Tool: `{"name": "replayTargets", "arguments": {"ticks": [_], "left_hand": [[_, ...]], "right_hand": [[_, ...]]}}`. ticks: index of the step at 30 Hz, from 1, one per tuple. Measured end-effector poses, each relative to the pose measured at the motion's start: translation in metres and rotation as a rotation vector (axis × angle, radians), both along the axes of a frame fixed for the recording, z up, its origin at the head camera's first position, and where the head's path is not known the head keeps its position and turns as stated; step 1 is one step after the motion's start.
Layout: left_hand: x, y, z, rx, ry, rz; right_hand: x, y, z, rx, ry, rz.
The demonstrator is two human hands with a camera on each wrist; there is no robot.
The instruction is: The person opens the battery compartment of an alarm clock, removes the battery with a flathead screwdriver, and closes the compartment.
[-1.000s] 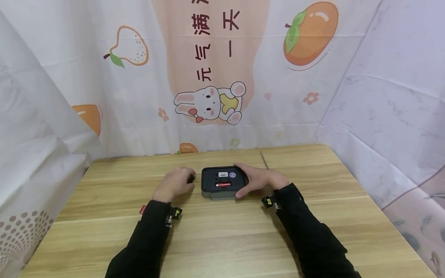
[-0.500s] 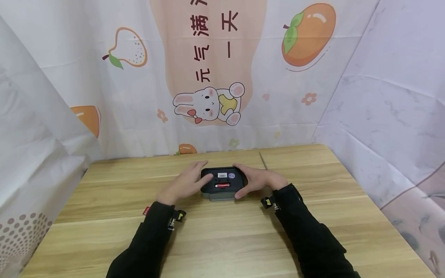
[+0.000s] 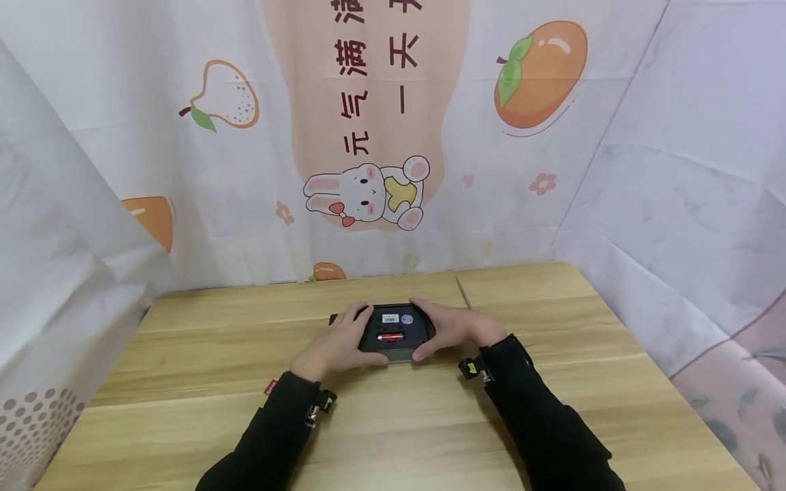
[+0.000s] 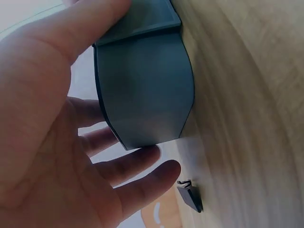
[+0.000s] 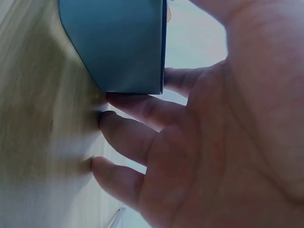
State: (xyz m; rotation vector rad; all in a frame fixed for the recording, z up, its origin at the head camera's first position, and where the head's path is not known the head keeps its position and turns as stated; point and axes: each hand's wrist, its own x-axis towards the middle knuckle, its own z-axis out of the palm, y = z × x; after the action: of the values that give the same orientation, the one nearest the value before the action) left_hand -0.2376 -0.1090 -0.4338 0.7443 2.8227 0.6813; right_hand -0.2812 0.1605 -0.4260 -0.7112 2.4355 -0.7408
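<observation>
In the head view, a grey battery-powered device [image 3: 414,334] with a black back lies on the wooden table, back side up. A red battery [image 3: 390,336] sits in its open compartment, below a white barcode label and a round purple sticker. My left hand [image 3: 340,346] grips the device's left end, thumb at the near side and fingers toward the far side. At the opposite end, my right hand [image 3: 451,326] holds it the same way. A small black battery cover [image 4: 190,195] with a clip lies beyond my left fingertips, mostly hidden in the head view.
A thin rod [image 3: 463,293] lies on the table [image 3: 393,423] behind my right hand. White printed curtains [image 3: 233,170] stand along the table's back, left and right sides.
My left hand has put down the small black cover left of the device. It has then moved right and taken hold of the device's left end. My right hand stays on the device.
</observation>
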Motion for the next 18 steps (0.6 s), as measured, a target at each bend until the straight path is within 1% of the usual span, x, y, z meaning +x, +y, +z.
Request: {"name": "replayTargets", "arguments": {"ticks": [3,4,6,8,10,12,14,16,18], "left_hand": [[0.001,0.000,-0.003,0.003,-0.002,-0.002],[0.001,-0.001,-0.003,0.006,-0.001,-0.003],[0.001,-0.002,-0.003,0.007,0.004,-0.004],[0.001,-0.004,-0.003,0.003,0.000,-0.003],[0.001,-0.004,-0.003,-0.003,-0.002,-0.004],[0.001,-0.004,-0.004,-0.005,-0.001,-0.004],[0.001,-0.004,-0.004,-0.011,0.001,-0.007],[0.001,-0.004,-0.004,-0.012,0.008,-0.011],[0.001,-0.004,-0.004,-0.017,0.011,-0.015]], "right_hand": [[0.003,0.002,-0.003,-0.012,0.013,0.004],[0.003,0.003,-0.001,-0.023,0.023,0.014],[0.004,0.005,0.003,-0.044,0.062,0.038],[0.005,0.011,0.008,-0.063,0.116,0.041],[0.008,0.019,0.014,-0.075,0.188,0.021],[0.011,0.028,0.019,-0.067,0.261,-0.019],[0.015,0.037,0.021,-0.036,0.321,-0.057],[0.018,0.046,0.021,0.002,0.353,-0.090],[0.021,0.053,0.019,0.040,0.366,-0.111]]}}
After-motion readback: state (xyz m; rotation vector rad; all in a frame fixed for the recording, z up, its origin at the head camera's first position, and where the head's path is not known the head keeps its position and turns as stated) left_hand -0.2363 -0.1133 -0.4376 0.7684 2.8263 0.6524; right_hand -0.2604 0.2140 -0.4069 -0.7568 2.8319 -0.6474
